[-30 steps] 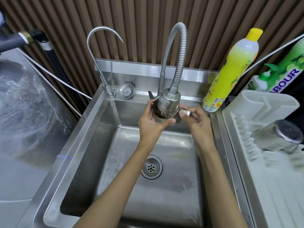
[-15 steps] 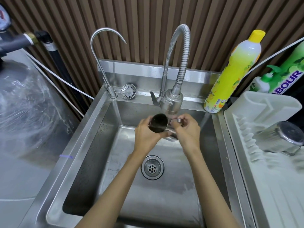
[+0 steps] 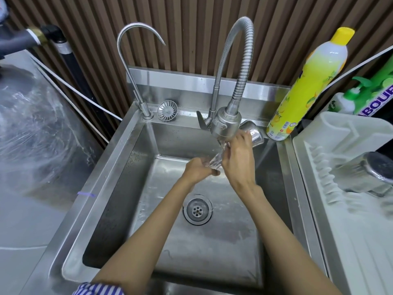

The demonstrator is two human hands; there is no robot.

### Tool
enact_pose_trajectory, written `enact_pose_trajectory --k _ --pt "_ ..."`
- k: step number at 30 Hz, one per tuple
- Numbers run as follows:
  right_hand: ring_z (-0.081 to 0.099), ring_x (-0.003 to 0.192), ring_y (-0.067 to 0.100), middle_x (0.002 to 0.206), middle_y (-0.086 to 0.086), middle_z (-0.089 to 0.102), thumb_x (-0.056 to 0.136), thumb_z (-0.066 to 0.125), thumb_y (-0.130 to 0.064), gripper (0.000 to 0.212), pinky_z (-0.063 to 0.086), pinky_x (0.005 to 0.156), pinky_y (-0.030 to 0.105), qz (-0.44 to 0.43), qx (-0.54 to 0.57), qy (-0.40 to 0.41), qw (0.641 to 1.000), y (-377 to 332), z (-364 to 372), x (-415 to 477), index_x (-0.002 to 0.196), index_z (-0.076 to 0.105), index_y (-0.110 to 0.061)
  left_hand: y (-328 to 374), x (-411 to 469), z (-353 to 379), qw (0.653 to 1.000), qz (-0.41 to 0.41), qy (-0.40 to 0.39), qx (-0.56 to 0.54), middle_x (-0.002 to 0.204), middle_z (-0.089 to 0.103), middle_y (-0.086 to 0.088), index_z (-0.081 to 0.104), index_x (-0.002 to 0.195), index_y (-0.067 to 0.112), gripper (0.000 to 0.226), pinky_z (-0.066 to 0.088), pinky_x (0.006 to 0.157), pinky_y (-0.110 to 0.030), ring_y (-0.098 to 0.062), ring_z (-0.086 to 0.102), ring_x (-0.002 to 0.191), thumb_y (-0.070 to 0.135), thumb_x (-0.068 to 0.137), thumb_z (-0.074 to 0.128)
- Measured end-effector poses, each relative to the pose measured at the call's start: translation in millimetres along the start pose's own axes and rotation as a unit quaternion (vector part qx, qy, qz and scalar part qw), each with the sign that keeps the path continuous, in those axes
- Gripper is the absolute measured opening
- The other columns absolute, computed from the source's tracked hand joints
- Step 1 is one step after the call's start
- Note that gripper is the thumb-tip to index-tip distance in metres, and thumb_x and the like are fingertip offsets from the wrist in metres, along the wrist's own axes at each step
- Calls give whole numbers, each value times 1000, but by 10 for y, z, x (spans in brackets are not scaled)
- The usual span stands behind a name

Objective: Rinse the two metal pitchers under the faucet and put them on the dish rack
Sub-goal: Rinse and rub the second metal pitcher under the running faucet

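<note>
Pitcher (image 3: 253,133) lies tipped sideways in the right hand (image 3: 238,155).

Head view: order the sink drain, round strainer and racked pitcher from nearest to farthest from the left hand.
1. Sink drain, just below the left hand.
2. Round strainer, on the back ledge, left.
3. Racked pitcher, on the dish rack, far right.

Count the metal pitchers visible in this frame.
2. The first pitcher is gripped by the right hand beside the faucet; the second pitcher lies on its side on the dish rack. None seems hidden.
</note>
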State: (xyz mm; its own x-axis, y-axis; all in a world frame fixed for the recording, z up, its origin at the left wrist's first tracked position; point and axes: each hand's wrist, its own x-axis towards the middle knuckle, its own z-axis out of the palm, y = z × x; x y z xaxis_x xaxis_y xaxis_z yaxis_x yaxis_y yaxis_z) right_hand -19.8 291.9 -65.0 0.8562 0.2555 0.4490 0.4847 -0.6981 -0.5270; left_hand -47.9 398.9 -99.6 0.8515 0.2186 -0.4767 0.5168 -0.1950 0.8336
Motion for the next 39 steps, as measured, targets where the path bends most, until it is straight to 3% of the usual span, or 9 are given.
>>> enact_pose_trajectory --k 3,7,9,16,19,24,30,35,39 --pt "39 107 22 99 22 62 78 42 4 25 45 97 53 -39 1 17 999 109 -4 30 93 62 6 16 12 18 999 7 -11 -33 123 60 -4 56 127 6 54 37 86 -21 -15 54 113 2 75 73" --pt "48 99 23 106 19 57 75 55 10 18 37 87 18 -14 52 19 998 218 -64 47 91 60 3 52 16 42 998 12 -27 -61 130 57 -4 48 134 6 68 40 92 -24 -18 54 117 4 72 76" --pt "52 91 20 104 17 59 76 62 2 12 39 81 22 69 127 35 989 237 -113 39 87 59 -2 84 -17 62 994 35 -17 -103 124 58 -1 44 135 9 73 42 90 -24 -15 55 110 3 70 78" --pt "55 105 30 114 21 59 88 51 7 28 39 101 44 352 591 -3 726 250 -125 -159 69 42 -13 147 -94 138 972 160 94 -144 124 61 3 39 137 20 105 44 101 -28 -14 58 115 24 44 87" --pt "53 109 32 118 26 56 90 50 1 24 37 107 46 349 625 -29 698 211 -73 -214 72 43 -12 215 -153 95 962 201 156 -98 113 60 3 44 131 15 87 46 92 -16 -10 57 103 2 55 86" --pt "58 85 22 86 10 57 92 51 -7 17 47 95 39 335 602 -54 723 153 -53 -231 77 46 -13 286 -277 29 932 279 232 15 111 44 5 49 131 11 87 29 83 5 -5 45 100 14 54 89" --pt "65 67 10 77 5 65 89 60 -20 15 57 58 24 357 404 -92 837 145 -227 -146 79 53 -12 145 -335 98 944 188 267 44 100 52 0 61 110 13 72 39 83 -17 -14 54 96 53 55 82" --pt "63 85 25 86 7 66 85 63 -28 19 50 79 36 284 151 -84 943 185 -373 -48 76 52 -15 50 -285 198 974 142 174 -25 99 69 2 66 101 20 62 46 81 -17 -11 63 96 58 55 80" --pt "62 94 21 102 6 69 87 60 -15 8 46 83 28 234 219 -44 946 146 -443 -31 82 54 -18 135 -210 244 971 163 154 -85 98 71 -1 63 104 14 55 49 80 -22 -15 66 94 33 59 87"
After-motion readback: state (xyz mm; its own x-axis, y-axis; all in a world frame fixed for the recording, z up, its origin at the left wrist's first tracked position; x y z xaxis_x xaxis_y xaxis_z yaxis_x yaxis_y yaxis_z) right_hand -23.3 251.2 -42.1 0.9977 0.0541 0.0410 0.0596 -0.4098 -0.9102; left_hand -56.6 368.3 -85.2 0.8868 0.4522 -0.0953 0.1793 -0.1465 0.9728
